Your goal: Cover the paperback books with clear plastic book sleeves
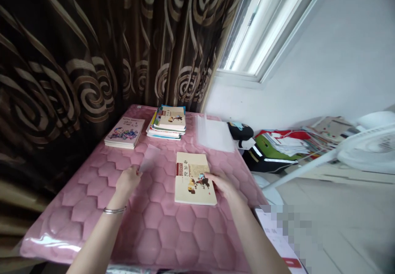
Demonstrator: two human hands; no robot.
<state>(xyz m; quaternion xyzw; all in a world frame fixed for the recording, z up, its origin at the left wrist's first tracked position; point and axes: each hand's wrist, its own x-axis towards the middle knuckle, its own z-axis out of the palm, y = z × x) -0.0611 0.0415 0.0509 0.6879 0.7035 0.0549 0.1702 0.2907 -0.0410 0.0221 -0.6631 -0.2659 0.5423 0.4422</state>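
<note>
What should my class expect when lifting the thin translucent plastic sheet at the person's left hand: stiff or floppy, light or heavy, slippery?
The plastic sheet by the left hand looks thin, so it is probably floppy. Being see-through and so thin, it is likely very light. Its smooth sheen suggests it may feel slippery.

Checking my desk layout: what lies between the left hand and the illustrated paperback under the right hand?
In the head view, a clear plastic sheet held by the left hand, above the pink quilted cover, stopping short of the paperback.
</note>
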